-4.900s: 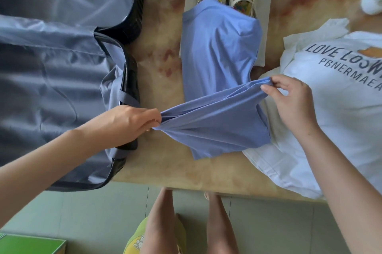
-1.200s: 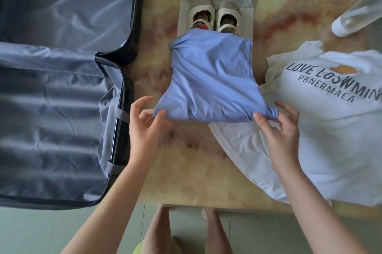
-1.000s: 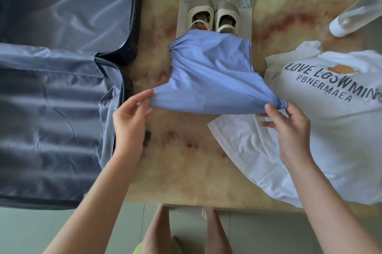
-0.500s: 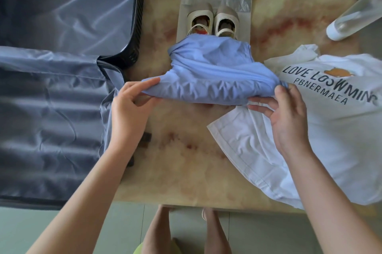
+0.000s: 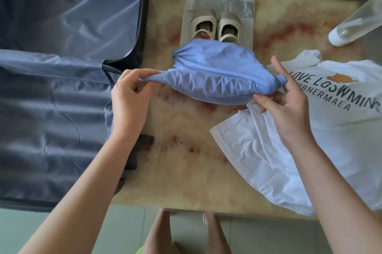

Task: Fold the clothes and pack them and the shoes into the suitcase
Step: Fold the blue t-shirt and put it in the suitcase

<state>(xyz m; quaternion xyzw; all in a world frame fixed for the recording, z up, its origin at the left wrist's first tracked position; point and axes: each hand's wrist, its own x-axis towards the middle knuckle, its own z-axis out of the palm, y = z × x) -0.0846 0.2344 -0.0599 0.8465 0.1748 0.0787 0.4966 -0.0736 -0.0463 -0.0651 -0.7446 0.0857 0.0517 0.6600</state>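
Head view: the blue garment (image 5: 213, 75) looks light, soft and limp, likely to sag unless held at both ends; the left hand (image 5: 130, 96) pinches its near tip; the right hand (image 5: 287, 107) grips the bunched opposite end; the cloth spans between them, with the shoes (image 5: 217, 25) just beyond and the suitcase (image 5: 62, 88) outside the left hand.

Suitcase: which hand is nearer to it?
Left. The left hand pinches one end of the blue garment right at the suitcase edge. The right hand holds the other end over the white T-shirt, farther off.
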